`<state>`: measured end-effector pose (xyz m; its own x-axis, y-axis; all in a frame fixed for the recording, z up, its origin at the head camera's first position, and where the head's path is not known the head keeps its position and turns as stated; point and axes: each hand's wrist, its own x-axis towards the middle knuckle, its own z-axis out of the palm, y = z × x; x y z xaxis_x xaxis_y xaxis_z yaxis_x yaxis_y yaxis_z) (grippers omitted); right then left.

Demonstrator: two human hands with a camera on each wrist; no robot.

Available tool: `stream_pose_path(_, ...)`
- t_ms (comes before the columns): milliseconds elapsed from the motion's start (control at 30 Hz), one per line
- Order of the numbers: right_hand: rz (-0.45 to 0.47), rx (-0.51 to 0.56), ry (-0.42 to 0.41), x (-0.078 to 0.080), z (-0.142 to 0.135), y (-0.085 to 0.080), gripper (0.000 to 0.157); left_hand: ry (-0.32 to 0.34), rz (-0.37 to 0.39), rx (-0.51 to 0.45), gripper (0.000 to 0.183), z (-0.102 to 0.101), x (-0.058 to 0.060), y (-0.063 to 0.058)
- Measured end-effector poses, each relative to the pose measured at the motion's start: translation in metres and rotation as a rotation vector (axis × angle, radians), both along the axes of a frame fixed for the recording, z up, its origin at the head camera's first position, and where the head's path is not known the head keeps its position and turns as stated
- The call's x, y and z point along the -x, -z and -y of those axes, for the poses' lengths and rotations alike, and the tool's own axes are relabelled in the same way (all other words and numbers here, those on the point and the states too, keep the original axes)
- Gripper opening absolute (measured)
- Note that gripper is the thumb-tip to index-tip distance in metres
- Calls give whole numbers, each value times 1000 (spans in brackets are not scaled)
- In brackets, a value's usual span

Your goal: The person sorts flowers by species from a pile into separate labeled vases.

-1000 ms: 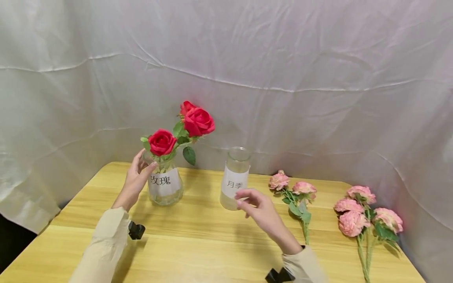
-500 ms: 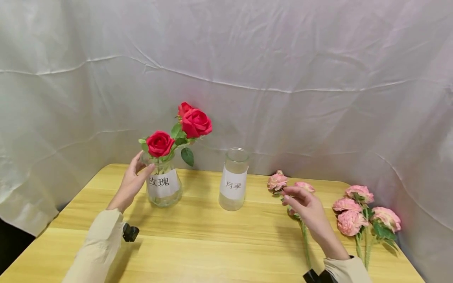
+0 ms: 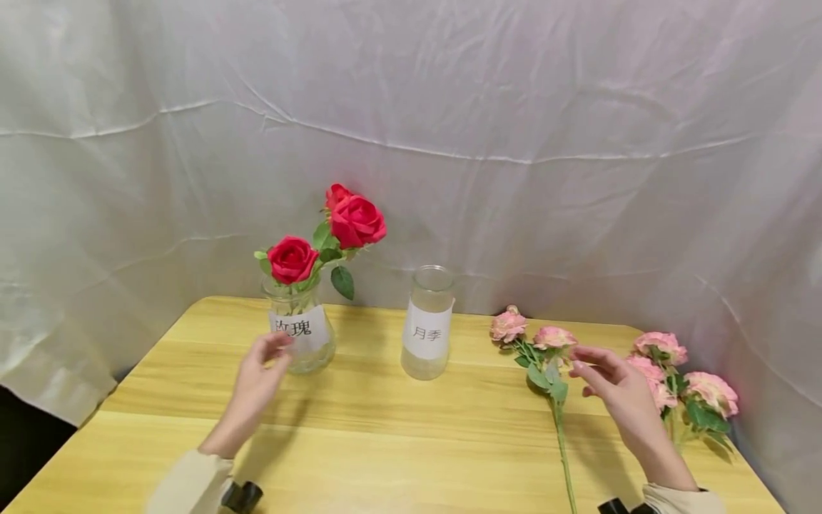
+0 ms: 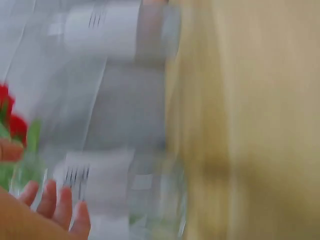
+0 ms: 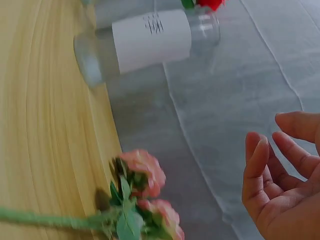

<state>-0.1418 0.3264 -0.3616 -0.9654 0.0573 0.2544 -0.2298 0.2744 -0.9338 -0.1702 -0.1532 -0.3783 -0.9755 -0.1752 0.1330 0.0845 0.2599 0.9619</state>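
Note:
Red roses [image 3: 357, 222] stand in a flared glass vase [image 3: 311, 358] with a white paper label. My left hand [image 3: 255, 382] hovers in front of that vase, fingers loosely bent and holding nothing. To the right stands a straight glass vase [image 3: 424, 368], labelled and without flowers. My right hand [image 3: 621, 401] is in the air between two groups of pink flowers, its fingers relaxed and nothing in them. A two-headed pink flower stem [image 3: 556, 339] lies just left of it. More pink flowers [image 3: 711, 394] lie behind and right of the hand, partly covered by it.
Everything lies or stands on a yellow wood-grain table [image 3: 385, 450]. A pale grey curtain [image 3: 481, 178] hangs along its back edge and sides. In the left wrist view the picture is blurred.
My left hand has let go of the rose vase's neck and drawn down toward me. My right hand has moved right, from the straight vase past the two-headed pink stem.

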Motion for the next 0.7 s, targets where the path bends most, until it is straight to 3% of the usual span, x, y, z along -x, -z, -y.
stream_pose_path(133, -39, 4, 19, -2, -12, 1, 21, 186, -52, -53, 51, -39, 1, 8)
stream_pose_path(267, -57, 60, 4, -5, -20, 5, 23, 283, -87, -130, 57, -76, 14, 14)
stream_pose_path(467, -38, 91, -5, -8, -28, 10, 23, 287, -77, -127, 68, -118, 40, 23)
stream_pose_path(600, -17, 73, 5, -7, -29, 12, 22, 270, -83, -136, 74, -133, 56, 28)
stream_pose_path(700, -3, 65, 9, -5, -28, 14, 21, 295, -89, -151, 78, -141, 66, 31)
